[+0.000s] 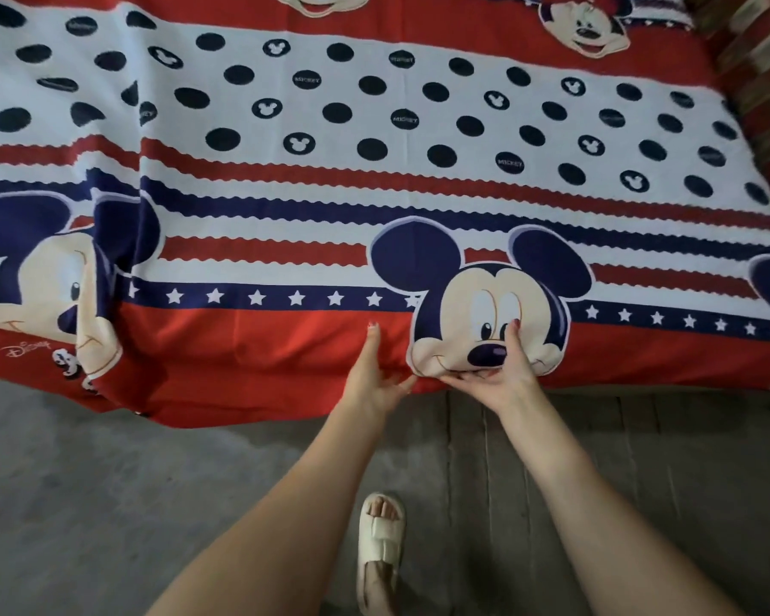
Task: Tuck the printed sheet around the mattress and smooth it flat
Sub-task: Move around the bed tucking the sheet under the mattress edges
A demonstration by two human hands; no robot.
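A cream strapped sandal (379, 542) rests on the grey concrete floor (85, 482). A red-and-cream patterned cushion (761, 60) lies far beyond the sandal.

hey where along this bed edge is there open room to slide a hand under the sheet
Open: right of the right hand, where the sheet edge runs straight above the floor, and the short gap between the hands. Crowded: left of the left hand, where loose folds hang over the edge.
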